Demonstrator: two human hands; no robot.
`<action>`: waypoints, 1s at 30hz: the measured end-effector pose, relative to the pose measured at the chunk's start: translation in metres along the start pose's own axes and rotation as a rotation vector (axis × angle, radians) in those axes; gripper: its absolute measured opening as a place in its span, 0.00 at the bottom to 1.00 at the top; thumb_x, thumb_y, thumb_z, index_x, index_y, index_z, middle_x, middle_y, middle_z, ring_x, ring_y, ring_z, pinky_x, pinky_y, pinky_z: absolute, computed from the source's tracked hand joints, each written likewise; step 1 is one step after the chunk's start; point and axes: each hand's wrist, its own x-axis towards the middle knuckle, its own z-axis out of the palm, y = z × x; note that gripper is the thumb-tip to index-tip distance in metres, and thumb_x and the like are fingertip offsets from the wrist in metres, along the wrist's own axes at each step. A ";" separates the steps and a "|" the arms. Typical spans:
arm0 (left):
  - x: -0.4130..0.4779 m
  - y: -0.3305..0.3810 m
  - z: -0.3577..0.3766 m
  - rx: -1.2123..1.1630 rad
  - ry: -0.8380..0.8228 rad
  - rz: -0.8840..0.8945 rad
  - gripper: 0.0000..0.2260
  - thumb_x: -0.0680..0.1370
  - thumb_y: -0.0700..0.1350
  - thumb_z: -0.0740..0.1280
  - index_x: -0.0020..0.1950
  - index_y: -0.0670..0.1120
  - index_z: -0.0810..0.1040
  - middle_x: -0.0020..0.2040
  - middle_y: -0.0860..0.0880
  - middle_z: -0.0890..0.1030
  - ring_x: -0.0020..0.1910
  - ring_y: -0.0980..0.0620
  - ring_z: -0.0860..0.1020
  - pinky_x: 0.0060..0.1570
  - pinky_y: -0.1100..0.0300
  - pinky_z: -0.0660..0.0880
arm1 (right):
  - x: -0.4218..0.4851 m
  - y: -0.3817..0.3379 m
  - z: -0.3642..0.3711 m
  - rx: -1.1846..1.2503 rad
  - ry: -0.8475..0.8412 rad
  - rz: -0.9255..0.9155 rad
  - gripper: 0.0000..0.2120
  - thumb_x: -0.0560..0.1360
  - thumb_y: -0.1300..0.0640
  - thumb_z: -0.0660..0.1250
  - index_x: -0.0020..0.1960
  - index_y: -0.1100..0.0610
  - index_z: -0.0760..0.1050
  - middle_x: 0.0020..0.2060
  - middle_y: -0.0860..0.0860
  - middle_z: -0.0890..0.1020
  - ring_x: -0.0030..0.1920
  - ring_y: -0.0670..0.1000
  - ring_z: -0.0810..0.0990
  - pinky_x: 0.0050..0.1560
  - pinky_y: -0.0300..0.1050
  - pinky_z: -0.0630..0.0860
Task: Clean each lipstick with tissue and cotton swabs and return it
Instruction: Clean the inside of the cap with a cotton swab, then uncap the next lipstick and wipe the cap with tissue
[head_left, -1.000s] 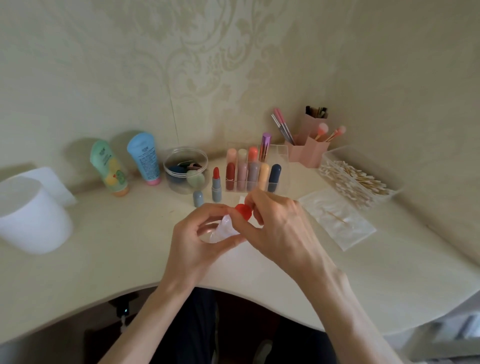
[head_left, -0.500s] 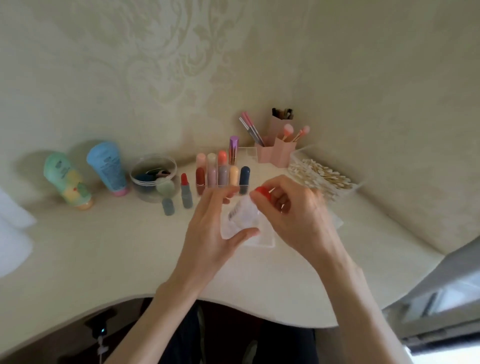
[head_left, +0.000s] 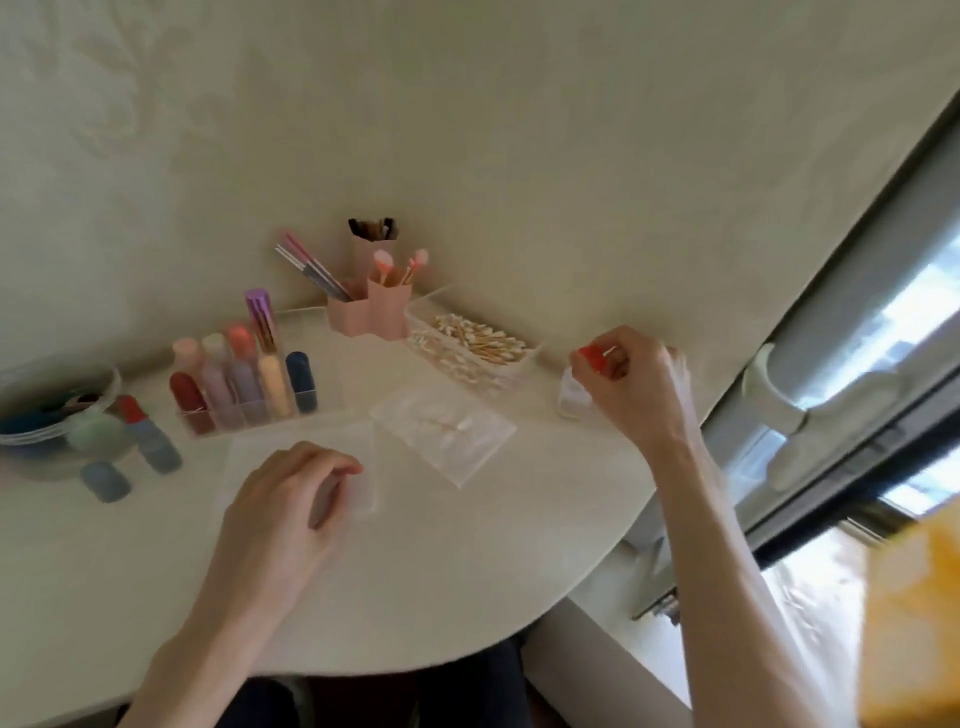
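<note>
Uncapped lipstick (head_left: 143, 427), red bullet, grey-blue case, upright at desk (head_left: 467, 545) left; cap (head_left: 106, 480) just in front. Left hand (head_left: 283, 506) loosely curled, resting on tissue (head_left: 366, 491). Right hand (head_left: 641, 387) grips red-capped clear bottle (head_left: 570, 397)

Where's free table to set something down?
Bare table at the front edge between left hand and right hand (holding red-capped bottle), and front-left, nearer than the blue cap. Crowded: back row from bowl through lipstick rack to swab box; clear bag sits centre.
</note>
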 end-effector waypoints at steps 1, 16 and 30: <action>0.001 0.001 0.001 0.001 0.000 0.001 0.08 0.76 0.40 0.75 0.51 0.52 0.83 0.48 0.59 0.80 0.48 0.52 0.79 0.47 0.52 0.78 | 0.003 0.004 0.002 0.000 -0.004 0.006 0.10 0.74 0.48 0.76 0.50 0.53 0.84 0.36 0.47 0.83 0.41 0.53 0.82 0.44 0.46 0.77; 0.001 0.001 0.001 0.013 -0.017 0.027 0.05 0.77 0.41 0.73 0.51 0.50 0.84 0.49 0.57 0.81 0.49 0.55 0.77 0.47 0.60 0.70 | 0.005 0.016 0.016 -0.118 0.139 -0.038 0.14 0.81 0.46 0.69 0.53 0.57 0.83 0.46 0.55 0.85 0.46 0.60 0.81 0.42 0.48 0.72; -0.002 0.003 -0.001 -0.015 0.031 0.007 0.09 0.79 0.40 0.71 0.58 0.47 0.83 0.54 0.54 0.80 0.52 0.53 0.79 0.51 0.59 0.76 | -0.002 0.008 0.021 -0.153 0.188 0.013 0.16 0.78 0.45 0.72 0.59 0.56 0.82 0.49 0.55 0.85 0.49 0.62 0.82 0.47 0.56 0.79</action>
